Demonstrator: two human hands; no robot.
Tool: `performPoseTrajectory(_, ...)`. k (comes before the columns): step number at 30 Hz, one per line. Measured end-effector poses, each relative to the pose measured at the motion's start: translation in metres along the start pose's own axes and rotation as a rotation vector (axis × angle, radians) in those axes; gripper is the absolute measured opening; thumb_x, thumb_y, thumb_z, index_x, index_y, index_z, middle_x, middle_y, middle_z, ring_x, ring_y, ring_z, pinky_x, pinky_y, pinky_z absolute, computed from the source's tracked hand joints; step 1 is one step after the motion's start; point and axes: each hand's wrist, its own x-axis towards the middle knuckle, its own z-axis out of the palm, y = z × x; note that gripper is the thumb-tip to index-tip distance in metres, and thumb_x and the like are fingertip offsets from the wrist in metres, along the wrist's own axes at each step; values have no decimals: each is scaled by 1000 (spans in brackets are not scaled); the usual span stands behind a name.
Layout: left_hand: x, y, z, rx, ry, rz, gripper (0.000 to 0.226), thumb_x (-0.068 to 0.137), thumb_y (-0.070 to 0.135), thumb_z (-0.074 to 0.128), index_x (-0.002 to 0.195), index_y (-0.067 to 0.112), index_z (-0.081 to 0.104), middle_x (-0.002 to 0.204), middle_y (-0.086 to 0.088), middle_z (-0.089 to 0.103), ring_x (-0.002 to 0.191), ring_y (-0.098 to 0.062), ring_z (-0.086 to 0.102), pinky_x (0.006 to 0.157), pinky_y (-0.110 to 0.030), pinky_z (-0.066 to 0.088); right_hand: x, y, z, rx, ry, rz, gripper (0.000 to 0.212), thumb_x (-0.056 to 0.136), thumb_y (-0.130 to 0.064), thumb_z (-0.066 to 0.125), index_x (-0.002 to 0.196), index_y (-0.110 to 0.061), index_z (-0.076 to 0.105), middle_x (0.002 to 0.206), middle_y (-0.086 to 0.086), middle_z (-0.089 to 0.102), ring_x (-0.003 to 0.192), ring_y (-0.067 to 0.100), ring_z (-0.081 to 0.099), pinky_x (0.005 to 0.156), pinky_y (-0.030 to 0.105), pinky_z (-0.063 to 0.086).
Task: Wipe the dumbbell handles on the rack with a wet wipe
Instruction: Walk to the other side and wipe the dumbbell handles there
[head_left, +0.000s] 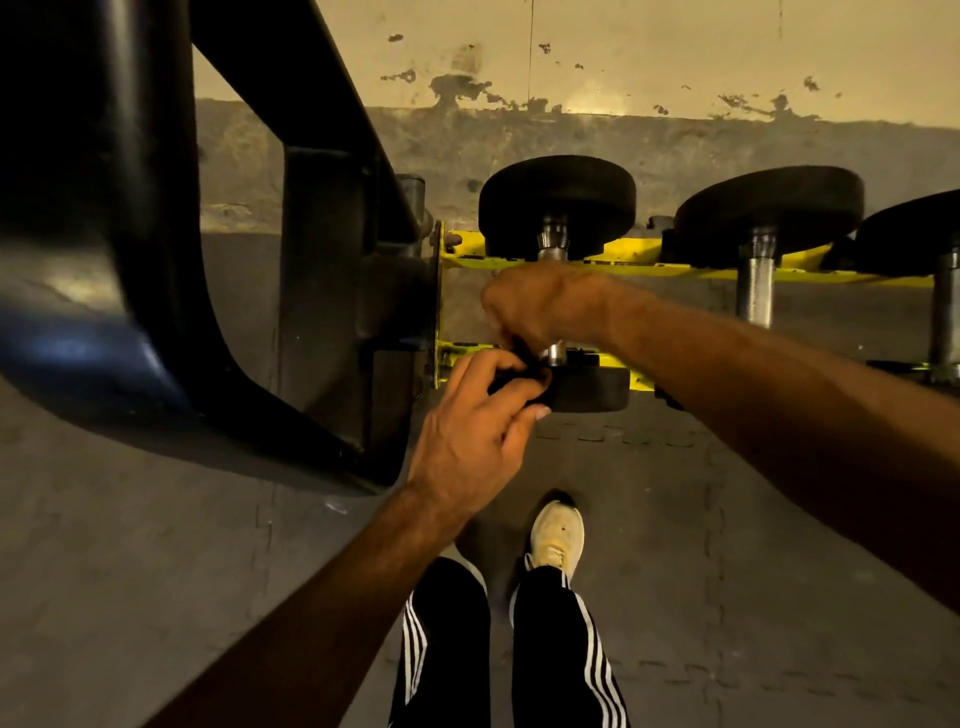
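The leftmost dumbbell (558, 208) lies across the yellow rack (618, 260), its steel handle mostly hidden under my right hand (535, 306), whose fingers curl round that handle. A small dark piece, possibly the wipe (519, 364), shows between my two hands; I cannot tell what it is. My left hand (475, 431) grips the near black head of the same dumbbell (587, 392) at its left edge. Two more dumbbells (758, 228) with knurled steel handles lie to the right on the rack.
A large black machine frame (218, 260) stands close on the left, right beside the rack's end plate. A stained wall (623, 62) rises behind the rack. Grey interlocking floor mats (727, 571) lie below, with my legs and a white shoe (558, 535).
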Motion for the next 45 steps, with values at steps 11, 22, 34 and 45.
performPoseTrajectory(11, 0, 3, -2, -91, 15, -56, 26, 88, 21, 73, 114, 16, 74, 113, -1, 57, 112, -19, 53, 91, -33, 51, -31, 39, 50, 812, 256, 272, 17, 77, -5, 79, 72, -20, 70, 73, -1, 70, 67, 12, 67, 63, 28, 55)
performPoseTrajectory(22, 3, 4, -1, -74, 10, -58, 28, 88, 26, 70, 114, 17, 74, 115, 0, 57, 112, -18, 53, 89, -29, 51, -33, 47, 74, 1217, 297, 641, 13, 77, 0, 76, 79, -12, 70, 80, 8, 71, 76, 19, 65, 81, 43, 58)
performPoseTrajectory(34, -1, 0, 2, -78, 57, -68, 28, 88, 26, 69, 114, 16, 74, 114, -2, 58, 111, -20, 53, 92, -34, 50, 2, 60, 80, 1107, -63, 437, 26, 92, 3, 55, 108, -9, 71, 107, 12, 71, 101, 25, 67, 92, 41, 55)
performPoseTrajectory(45, 2, 2, 0, -84, 16, -54, 29, 88, 25, 71, 116, 16, 73, 115, 0, 57, 111, -19, 52, 93, -32, 49, -26, 77, 80, 1039, -23, 366, 16, 84, -9, 74, 91, -23, 74, 93, -6, 73, 87, 7, 65, 75, 26, 52)
